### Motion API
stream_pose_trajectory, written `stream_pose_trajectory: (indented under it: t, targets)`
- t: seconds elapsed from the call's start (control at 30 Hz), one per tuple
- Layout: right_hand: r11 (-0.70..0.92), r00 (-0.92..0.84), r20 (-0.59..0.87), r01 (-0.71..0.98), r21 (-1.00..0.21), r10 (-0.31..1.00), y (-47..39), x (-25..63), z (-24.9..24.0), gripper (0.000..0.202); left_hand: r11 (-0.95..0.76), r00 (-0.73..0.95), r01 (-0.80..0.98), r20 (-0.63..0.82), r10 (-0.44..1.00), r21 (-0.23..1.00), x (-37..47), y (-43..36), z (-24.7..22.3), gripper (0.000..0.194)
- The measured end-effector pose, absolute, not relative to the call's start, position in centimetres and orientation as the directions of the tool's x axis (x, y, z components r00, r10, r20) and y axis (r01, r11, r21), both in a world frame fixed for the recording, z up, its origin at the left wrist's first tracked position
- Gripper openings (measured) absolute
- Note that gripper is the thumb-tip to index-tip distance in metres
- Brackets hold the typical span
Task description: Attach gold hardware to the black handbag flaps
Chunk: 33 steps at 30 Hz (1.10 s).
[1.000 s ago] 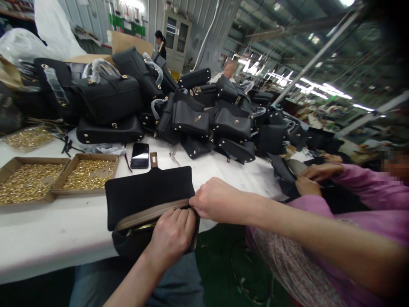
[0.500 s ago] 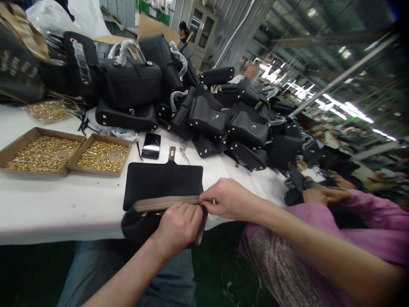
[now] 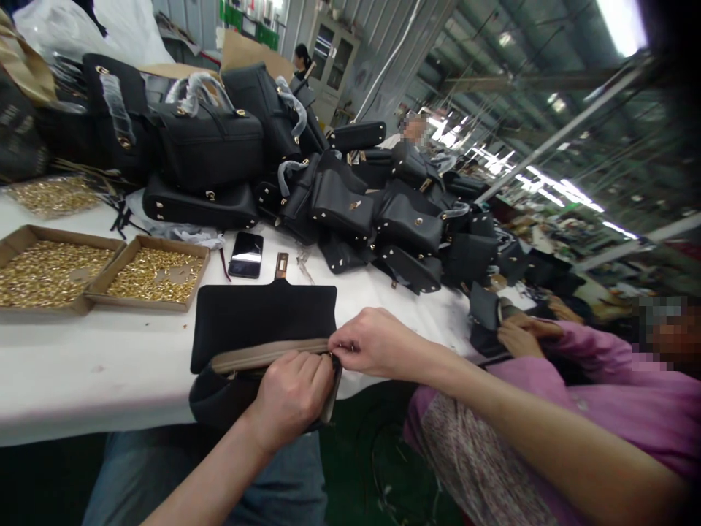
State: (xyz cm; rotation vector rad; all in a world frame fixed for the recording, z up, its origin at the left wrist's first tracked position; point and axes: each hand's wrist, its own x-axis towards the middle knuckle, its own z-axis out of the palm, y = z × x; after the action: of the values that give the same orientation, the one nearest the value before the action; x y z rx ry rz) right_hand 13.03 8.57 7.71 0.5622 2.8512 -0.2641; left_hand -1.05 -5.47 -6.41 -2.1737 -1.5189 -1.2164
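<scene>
A black handbag [image 3: 263,321] lies at the table's front edge, over my lap. Its flap is folded back, with a gold clasp plate [image 3: 282,264] on the flap's tab. Inside the mouth, a beige lining [image 3: 257,356] shows. My left hand [image 3: 294,391] is closed over the bag's front edge, knuckles up, fingertips hidden inside. At the right end of the mouth, my right hand [image 3: 369,343] pinches with thumb and forefinger, touching the bag's corner. A tiny gold glint shows by those fingertips; what they pinch is too small to make out.
Two cardboard trays of small gold metal pieces, a left tray [image 3: 22,232] and a right tray [image 3: 145,301], stand left. A phone [image 3: 246,256] lies behind the bag. Black handbags [image 3: 342,204] are heaped across the back. A co-worker in a pink top [image 3: 602,409] sits close on the right.
The whole view has shifted, so the table and bags appear slightly further left. Both hands keep their hold at the bag's mouth, with hardly any movement relative to it.
</scene>
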Motion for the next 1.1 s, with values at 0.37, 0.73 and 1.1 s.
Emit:
stream_pose_trajectory:
  t: [0.37,0.73,1.1]
  targets:
    - [0.913,-0.916,-0.272,0.353,-0.206,0.294,9.0,13.1,8.2,0.014,-0.437,0.096,0.85,0.729,0.678,0.294,-0.9,-5.6,-6.0,0.006]
    - [0.922,-0.955,-0.257,0.225,-0.316,0.145,9.5,14.0,9.4,0.027,-0.434,0.09,0.846,0.72,0.688,0.31,-0.9,-5.5,-5.6,0.004]
    - [0.907,-0.96,-0.25,0.212,-0.363,0.124,10.2,14.0,9.4,0.029,-0.43,0.114,0.858,0.711,0.694,0.282,-0.9,-5.0,-5.4,0.005]
